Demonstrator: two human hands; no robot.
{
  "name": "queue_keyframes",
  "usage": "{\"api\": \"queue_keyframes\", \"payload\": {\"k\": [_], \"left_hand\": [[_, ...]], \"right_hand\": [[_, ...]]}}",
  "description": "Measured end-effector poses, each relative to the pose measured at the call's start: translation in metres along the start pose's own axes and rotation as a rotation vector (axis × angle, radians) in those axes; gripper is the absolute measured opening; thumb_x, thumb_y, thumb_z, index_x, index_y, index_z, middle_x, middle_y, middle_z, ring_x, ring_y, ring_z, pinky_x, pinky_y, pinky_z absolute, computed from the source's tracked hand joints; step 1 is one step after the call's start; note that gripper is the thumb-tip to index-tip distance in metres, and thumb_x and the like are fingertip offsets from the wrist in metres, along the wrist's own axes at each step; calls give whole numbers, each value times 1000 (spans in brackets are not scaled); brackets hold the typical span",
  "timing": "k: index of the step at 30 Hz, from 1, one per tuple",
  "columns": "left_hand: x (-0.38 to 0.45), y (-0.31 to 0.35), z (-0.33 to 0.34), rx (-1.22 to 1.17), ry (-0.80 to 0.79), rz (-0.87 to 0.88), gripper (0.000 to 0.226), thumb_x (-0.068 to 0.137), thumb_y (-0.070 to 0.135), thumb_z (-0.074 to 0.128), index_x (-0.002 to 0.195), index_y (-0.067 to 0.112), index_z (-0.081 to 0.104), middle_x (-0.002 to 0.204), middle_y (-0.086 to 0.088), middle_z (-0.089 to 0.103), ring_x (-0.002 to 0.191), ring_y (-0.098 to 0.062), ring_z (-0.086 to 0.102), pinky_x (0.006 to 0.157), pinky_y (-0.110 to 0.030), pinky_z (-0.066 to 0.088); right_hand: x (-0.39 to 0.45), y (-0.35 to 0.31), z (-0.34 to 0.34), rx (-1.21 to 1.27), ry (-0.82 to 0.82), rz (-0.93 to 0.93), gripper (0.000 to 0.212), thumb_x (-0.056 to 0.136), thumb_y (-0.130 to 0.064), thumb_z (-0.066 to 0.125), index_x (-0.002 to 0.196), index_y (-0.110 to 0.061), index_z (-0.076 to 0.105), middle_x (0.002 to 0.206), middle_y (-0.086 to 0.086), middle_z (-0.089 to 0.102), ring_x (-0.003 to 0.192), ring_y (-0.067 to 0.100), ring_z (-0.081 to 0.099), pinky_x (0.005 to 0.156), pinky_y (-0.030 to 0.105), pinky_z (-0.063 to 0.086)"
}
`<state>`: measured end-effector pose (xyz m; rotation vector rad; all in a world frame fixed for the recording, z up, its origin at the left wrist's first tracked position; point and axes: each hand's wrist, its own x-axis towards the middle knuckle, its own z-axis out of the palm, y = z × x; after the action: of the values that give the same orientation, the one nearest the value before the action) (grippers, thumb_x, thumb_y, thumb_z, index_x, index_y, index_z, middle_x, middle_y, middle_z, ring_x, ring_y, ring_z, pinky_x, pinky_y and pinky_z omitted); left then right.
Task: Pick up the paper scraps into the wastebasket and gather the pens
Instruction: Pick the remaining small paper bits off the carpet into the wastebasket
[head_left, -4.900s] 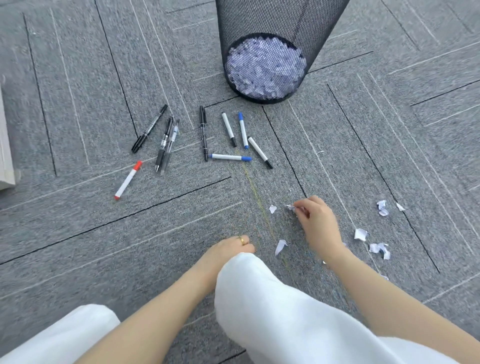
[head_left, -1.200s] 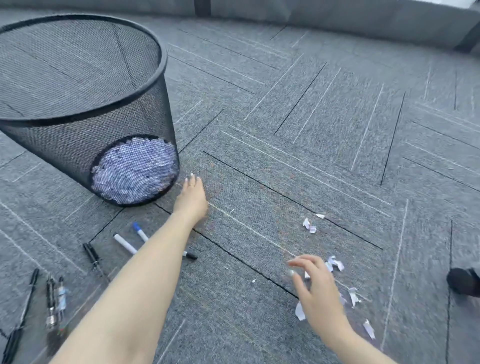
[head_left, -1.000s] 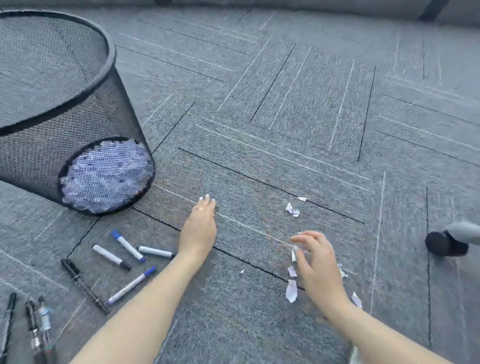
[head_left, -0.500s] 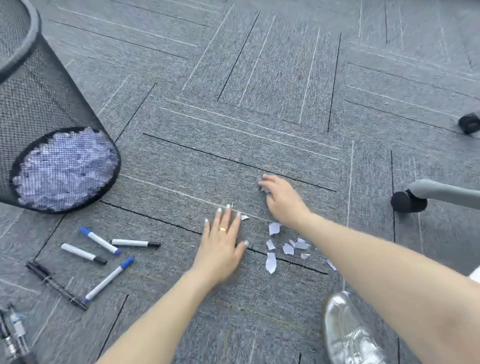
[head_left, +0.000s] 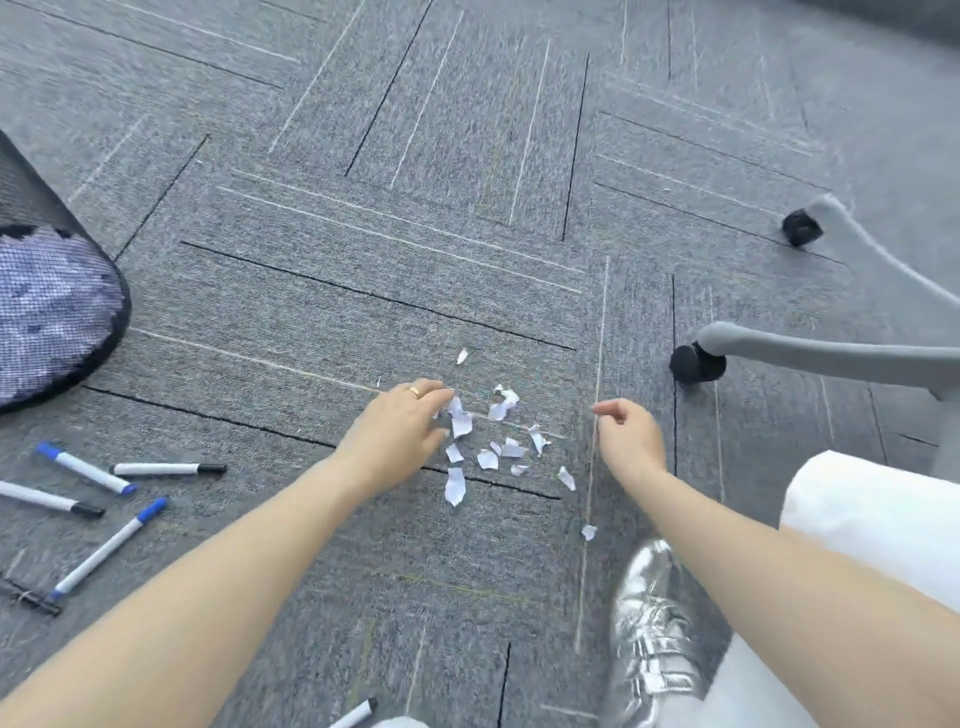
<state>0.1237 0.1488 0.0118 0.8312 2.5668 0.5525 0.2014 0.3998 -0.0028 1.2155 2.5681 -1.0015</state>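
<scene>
Several white paper scraps (head_left: 487, 459) lie in a loose cluster on the grey carpet, between my two hands. One scrap (head_left: 461, 356) sits apart, farther away. My left hand (head_left: 400, 431), with a ring, rests at the cluster's left edge, its fingers apart and touching the nearest scraps. My right hand (head_left: 629, 436) hovers to the right of the cluster with its fingers curled in; nothing shows in it. The black mesh wastebasket (head_left: 111, 332), with paper inside, stands at the far left. Several pens (head_left: 85, 467) lie scattered in front of it.
A grey chair base with black casters (head_left: 696, 364) reaches in from the right, close to my right hand. My silver shoe (head_left: 649, 634) and white trouser leg (head_left: 872, 519) are at the lower right. One more marker (head_left: 356, 714) lies at the bottom edge.
The view has swung right, so the wastebasket is now mostly out of frame. My right hand has drawn back from the far scraps to the cluster's right. My left hand has slid up to the cluster's left edge.
</scene>
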Motion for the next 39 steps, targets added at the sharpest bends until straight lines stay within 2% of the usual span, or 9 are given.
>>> {"api": "queue_keyframes", "payload": {"k": [5, 9, 13, 19, 23, 26, 30, 35, 39], "left_hand": [[-2, 8, 42, 91, -164, -38, 84, 89, 55, 45, 148, 26, -8, 156, -2, -13, 144, -22, -7, 117, -43, -1], [-17, 13, 66, 197, -183, -14, 87, 86, 65, 33, 146, 24, -14, 155, -5, -19, 143, -24, -16, 114, -46, -9], [-27, 5, 78, 294, -49, 59, 84, 84, 71, 8, 146, 17, 21, 153, -11, 23, 141, -31, 21, 114, -46, 10], [-26, -1, 85, 364, 122, 229, 62, 81, 54, 35, 119, 12, 59, 121, -7, 59, 102, -24, 45, 84, -36, 35], [-21, 2, 84, 284, 204, 366, 28, 86, 30, 51, 108, 12, 54, 107, -6, 54, 76, -20, 55, 63, -31, 51], [-14, 4, 77, 268, 123, 425, 35, 68, 14, 77, 96, 12, 55, 89, -4, 57, 60, -16, 53, 50, -26, 46], [-9, 21, 60, 304, -38, 314, 26, 77, -4, 59, 98, 9, 50, 88, -6, 51, 62, -22, 53, 45, -30, 38], [-15, 32, 61, 278, -78, 240, 19, 91, 0, 36, 107, 7, 44, 100, -9, 51, 63, -30, 58, 37, -25, 13], [-17, 44, 72, 300, -92, 232, 33, 99, 37, 35, 113, 9, 43, 103, -6, 55, 75, -26, 64, 42, -26, 29]], "right_hand": [[-50, 23, -8, -225, 45, -105, 28, 86, -38, 54, 107, -20, 50, 105, -3, 51, 91, 14, 51, 83, 36, 45], [-96, 35, 7, -580, 5, -179, 45, 83, -48, 47, 120, -23, 41, 113, -9, 48, 107, 14, 47, 98, 37, 25], [-98, 39, 9, -724, -74, -247, 39, 82, -40, 47, 118, -25, 42, 110, -9, 49, 104, 13, 50, 98, 36, 25], [-93, 37, 3, -581, -150, -292, 15, 90, -20, 49, 105, -22, 52, 101, -7, 59, 93, 16, 54, 85, 30, 38], [-90, 41, -2, -466, -237, -222, 13, 92, -13, 48, 101, -19, 56, 98, -4, 59, 87, 16, 56, 76, 32, 48], [-85, 32, -3, -239, -225, -217, 13, 90, -10, 54, 98, -20, 57, 100, -5, 57, 84, 8, 54, 75, 21, 45], [-70, 5, 0, 63, -125, -201, 28, 88, -10, 57, 114, -20, 54, 109, -11, 47, 81, -2, 53, 65, 8, 40], [-68, 16, 18, -4, -84, -198, 24, 90, -11, 55, 113, -14, 60, 102, -7, 54, 87, 6, 55, 81, 18, 45], [-68, 19, 22, -16, -34, -195, 14, 88, -11, 57, 97, -15, 66, 92, -3, 63, 81, 9, 57, 74, 18, 45]]}}
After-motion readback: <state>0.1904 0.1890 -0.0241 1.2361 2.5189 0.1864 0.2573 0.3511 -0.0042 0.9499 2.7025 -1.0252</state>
